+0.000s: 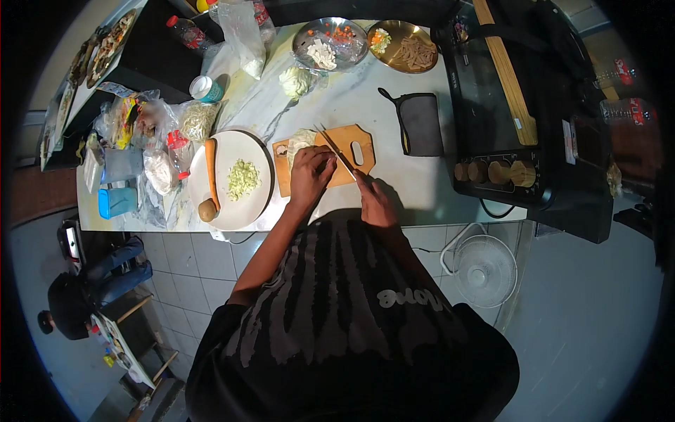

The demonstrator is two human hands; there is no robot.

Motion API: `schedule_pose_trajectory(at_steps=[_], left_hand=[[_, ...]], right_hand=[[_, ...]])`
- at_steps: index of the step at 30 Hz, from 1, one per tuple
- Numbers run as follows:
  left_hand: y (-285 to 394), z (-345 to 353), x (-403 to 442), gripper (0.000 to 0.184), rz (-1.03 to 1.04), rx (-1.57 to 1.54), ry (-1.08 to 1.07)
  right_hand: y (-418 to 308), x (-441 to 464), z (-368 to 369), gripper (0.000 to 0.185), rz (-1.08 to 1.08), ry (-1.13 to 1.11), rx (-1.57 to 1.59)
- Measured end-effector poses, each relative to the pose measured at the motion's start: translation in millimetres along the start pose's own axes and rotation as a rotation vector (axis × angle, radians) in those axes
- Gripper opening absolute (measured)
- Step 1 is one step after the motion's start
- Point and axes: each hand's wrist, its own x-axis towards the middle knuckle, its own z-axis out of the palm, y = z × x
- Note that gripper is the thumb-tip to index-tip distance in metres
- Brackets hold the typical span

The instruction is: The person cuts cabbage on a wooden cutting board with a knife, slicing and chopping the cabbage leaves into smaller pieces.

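A wooden cutting board (337,176) lies near the counter's front edge. My right hand (377,204) is closed around the handle of a kitchen knife (335,149), whose blade slants up and left across the board. Beside the blade, my left hand (311,174) rests on the board with its fingers bent and drawn together; whatever is under them is hidden. A pale, leafy piece that looks like cabbage (301,138) lies just beyond the left hand. Left of the board, a large white plate (246,211) carries chopped pale green vegetable (243,179) and a wooden-handled utensil (212,172).
Behind the board sit a cabbage chunk (294,82), a metal bowl (299,53) of chopped food and a plate (394,65) with brown strips. A dark pouch (422,125) and a black oven (492,119) stand right. Bags and bottles crowd the left; a person (70,302) is beyond.
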Motion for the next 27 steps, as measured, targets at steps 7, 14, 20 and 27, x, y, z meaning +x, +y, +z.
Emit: schedule_pose_trajectory(at_steps=[7, 14, 20, 27], left_hand=[[1.9, -2.6, -1.6, 0.012, -0.040, -0.040, -0.002], [-4.2, -1.1, -3.3, 0.012, -0.034, -0.038, 0.005], [-0.7, -4.4, -3.0, 0.014, -0.029, -0.021, 0.013], [-1.7, -4.2, -3.3, 0.014, -0.044, -0.029, 0.002]], right_hand=[[3.6, 3.1, -0.7, 0.064, -0.069, 0.003, 0.123], [4.0, 2.2, -2.5, 0.063, -0.110, 0.001, 0.181], [4.1, 3.0, -1.8, 0.063, -0.162, 0.059, 0.215], [5.8, 3.5, 1.9, 0.063, -0.081, -0.009, 0.212]])
